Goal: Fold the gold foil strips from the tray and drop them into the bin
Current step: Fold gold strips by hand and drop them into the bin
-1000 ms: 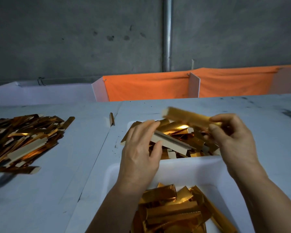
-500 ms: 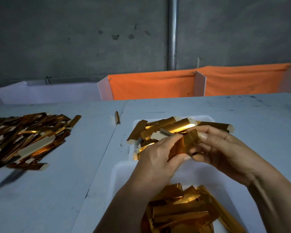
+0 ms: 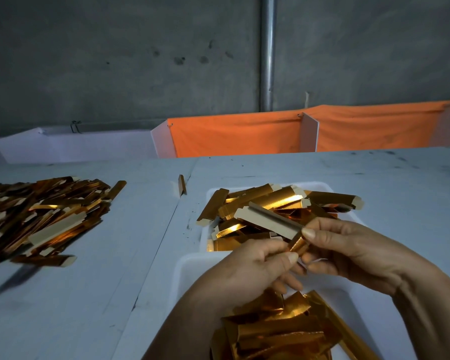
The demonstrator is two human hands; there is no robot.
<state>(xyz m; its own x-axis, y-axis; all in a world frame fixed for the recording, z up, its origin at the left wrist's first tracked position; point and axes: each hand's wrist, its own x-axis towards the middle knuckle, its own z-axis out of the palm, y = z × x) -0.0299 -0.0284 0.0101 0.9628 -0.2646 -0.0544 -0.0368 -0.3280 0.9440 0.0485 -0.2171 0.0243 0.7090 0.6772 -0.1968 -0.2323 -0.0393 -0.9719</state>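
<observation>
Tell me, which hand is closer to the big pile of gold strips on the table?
Left. The left hand is the one on the pile's side, though bare table lies between them. The right hand is farther off, beyond the left hand; both pinch one strip.

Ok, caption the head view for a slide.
Both hands pinch a gold foil strip above the white bin.

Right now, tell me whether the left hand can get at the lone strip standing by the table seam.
Probably not yet: the left hand pinches the strip being folded together with the right hand. The path to the lone strip looks open across bare table.
</observation>
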